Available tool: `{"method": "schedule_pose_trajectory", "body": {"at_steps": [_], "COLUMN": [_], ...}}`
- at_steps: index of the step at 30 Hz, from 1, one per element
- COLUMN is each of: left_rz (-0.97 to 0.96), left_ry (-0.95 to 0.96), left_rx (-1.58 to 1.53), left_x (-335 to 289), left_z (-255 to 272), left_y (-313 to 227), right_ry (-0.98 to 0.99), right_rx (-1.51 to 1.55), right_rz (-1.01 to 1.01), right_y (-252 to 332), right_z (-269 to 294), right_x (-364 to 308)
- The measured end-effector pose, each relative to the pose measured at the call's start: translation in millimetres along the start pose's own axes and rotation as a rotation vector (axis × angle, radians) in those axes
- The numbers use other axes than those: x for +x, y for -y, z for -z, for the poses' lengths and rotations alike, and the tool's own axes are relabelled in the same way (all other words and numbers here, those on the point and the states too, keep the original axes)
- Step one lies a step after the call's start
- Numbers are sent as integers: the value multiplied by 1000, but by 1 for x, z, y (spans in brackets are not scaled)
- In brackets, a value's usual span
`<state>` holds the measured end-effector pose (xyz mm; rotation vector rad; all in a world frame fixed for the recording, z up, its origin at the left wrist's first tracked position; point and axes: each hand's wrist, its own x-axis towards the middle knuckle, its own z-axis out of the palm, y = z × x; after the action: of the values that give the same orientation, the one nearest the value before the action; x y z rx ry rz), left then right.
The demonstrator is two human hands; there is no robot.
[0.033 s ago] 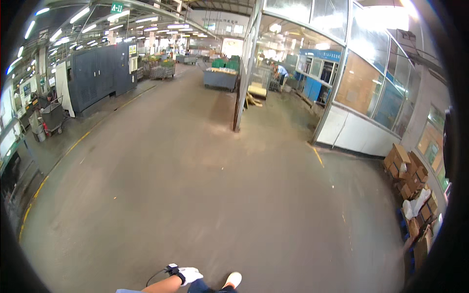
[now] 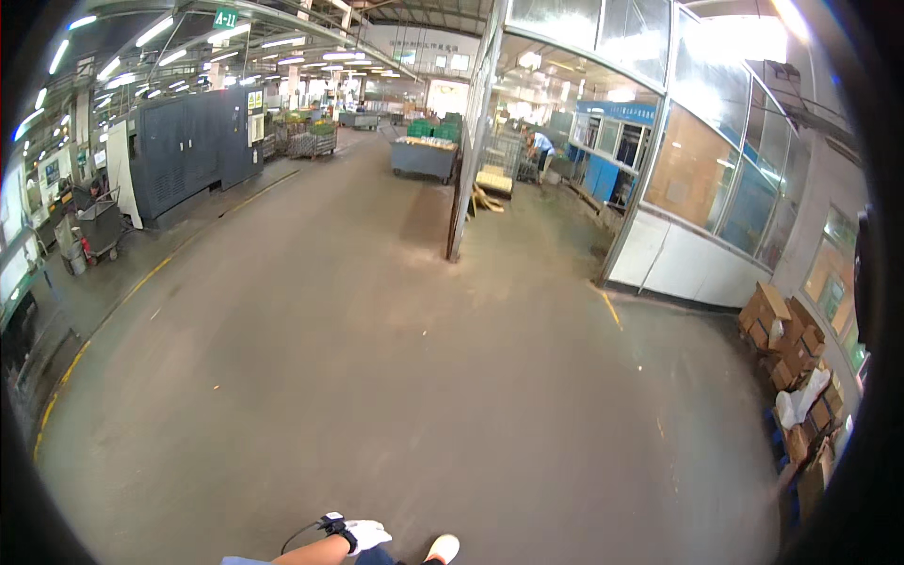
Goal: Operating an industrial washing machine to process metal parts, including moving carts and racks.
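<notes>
My left hand (image 2: 366,536) in a white glove hangs low at the bottom edge of the view, by my dark-trousered leg. Its fingers show only in part, pointing right and looking loosely stretched, with no object visible in them. Around the wrist is a black strap bearing a small device (image 2: 331,522), from which a thin black cable loops out to the left. Just right of the hand, a light-coloured shoe (image 2: 443,547) is on the grey floor (image 2: 424,414). My right hand is out of view.
Cardboard boxes (image 2: 800,347) are piled along the right wall. Ahead stands a glass-and-metal partition (image 2: 697,179), with a person (image 2: 542,151) bent over beyond its opening. A grey cart (image 2: 423,158) holds green crates. At left are a large dark machine (image 2: 193,141) and a yellow floor line (image 2: 155,270).
Specks on the floor have shifted slightly downward and left in the view. My shoe sits a little lower and farther left. My left hand stays nearly in place.
</notes>
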<state>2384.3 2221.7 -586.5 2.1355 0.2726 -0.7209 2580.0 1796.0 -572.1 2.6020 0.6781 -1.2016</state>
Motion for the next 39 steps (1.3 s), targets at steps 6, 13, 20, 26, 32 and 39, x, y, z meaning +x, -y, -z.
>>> {"method": "schedule_pose_trajectory", "body": {"at_steps": [6, 13, 20, 26, 32, 39], "left_rz": [-54, 397, 606, 220, 70, -255], "left_ry": [243, 80, 75, 208, -129, -52], "left_rx": [287, 110, -49, 338, -513, 617], "left_x": [103, 131, 175, 391, 578, 706], "left_z": [59, 72, 108, 284, 528, 609], "left_y": [-30, 39, 43, 44, -172, -180], "right_ry": [-46, 8, 138, -36, -112, -26], "right_rx": [160, 77, -361, -86, 433, 196], "right_rz": [10, 130, 369, 212, -50, -45], "right_y": [-40, -77, -120, -99, -103, -166], "right_z": [133, 203, 228, 404, 569, 665], "right_x": [78, 185, 310, 352, 406, 550]}}
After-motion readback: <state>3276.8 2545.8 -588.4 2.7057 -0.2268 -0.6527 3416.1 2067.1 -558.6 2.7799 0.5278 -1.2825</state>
